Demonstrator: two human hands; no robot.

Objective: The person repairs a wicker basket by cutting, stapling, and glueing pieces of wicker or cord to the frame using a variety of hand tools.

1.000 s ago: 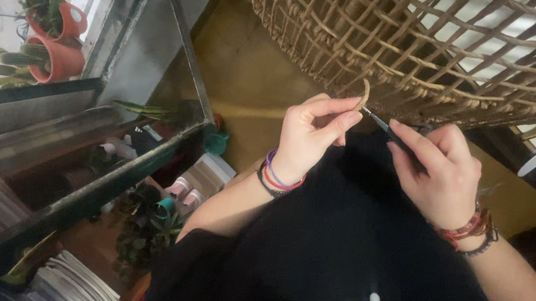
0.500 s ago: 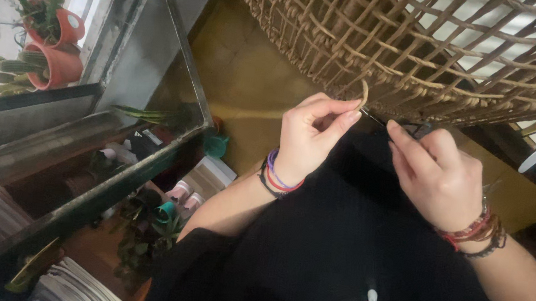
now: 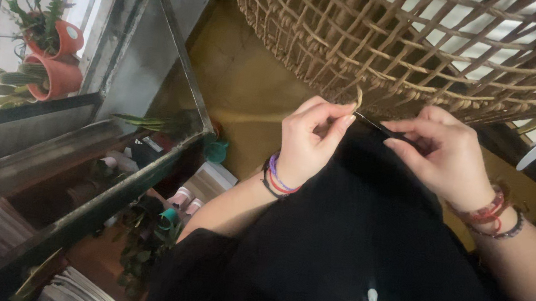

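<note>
head view:
strand: a thin, pale tan strip of cane, short and slightly curved, sticking out at the lower rim of the wicker basket, centre of the frame
strand axis: its long axis runs nearly upright, free tip pointing up
tool: a slim dark tool with a metal tip, lying on a slant, tip aimed up-left at the base of the strand
left hand: left hand has thumb and forefinger pinched shut on the strand's lower end
right hand: right hand is curled closed round the tool's handle
since half a second ago: both hands sit in much the same spot; pinch unchanged, right hand a little nearer the left
around: orange plant pots upper left, glass cabinet left
</note>
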